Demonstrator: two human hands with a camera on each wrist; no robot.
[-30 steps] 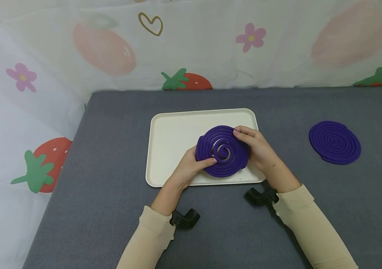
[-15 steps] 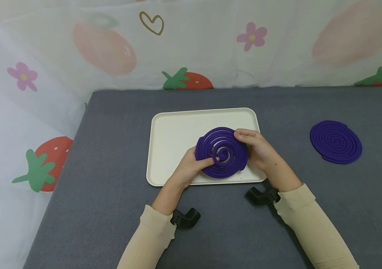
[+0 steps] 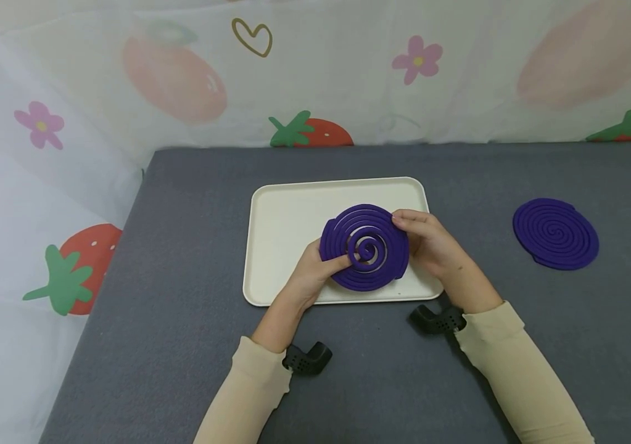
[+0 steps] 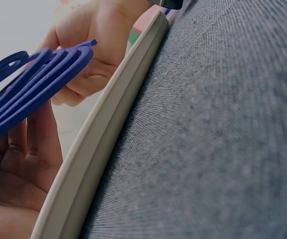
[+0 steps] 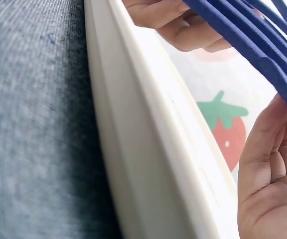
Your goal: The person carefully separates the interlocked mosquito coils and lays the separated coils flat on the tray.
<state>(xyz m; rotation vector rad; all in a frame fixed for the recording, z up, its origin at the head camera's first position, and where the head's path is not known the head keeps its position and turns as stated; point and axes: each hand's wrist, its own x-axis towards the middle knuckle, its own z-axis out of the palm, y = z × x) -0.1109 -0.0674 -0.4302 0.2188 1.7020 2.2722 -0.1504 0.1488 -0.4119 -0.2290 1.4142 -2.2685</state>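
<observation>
Both hands hold a purple spiral mat [image 3: 343, 240] above a cream tray [image 3: 276, 246]. The left hand [image 3: 312, 271] grips its lower left, fingers underneath and thumb on top, reaching toward the raised coils at the centre. At the upper right edge the right hand [image 3: 428, 246] pinches it between thumb and fingers. In the left wrist view the mat [image 4: 39, 94] is tilted, with its inner coil standing up off the rest. The right wrist view shows fingers under the mat [image 5: 247, 45], clear of the tray [image 5: 133, 124].
A second purple spiral mat [image 3: 556, 234] lies flat on the grey cloth-covered table [image 3: 193, 246], right of the tray. Behind and to the left hangs a white curtain [image 3: 337, 68] printed with strawberries and flowers. A black camera [image 3: 308, 359] sits on the left wrist, another [image 3: 437, 319] on the right.
The left thumb has slid further in, under the central coil. The mat has shifted slightly left and up in the hands, and its inner coils look more spread.
</observation>
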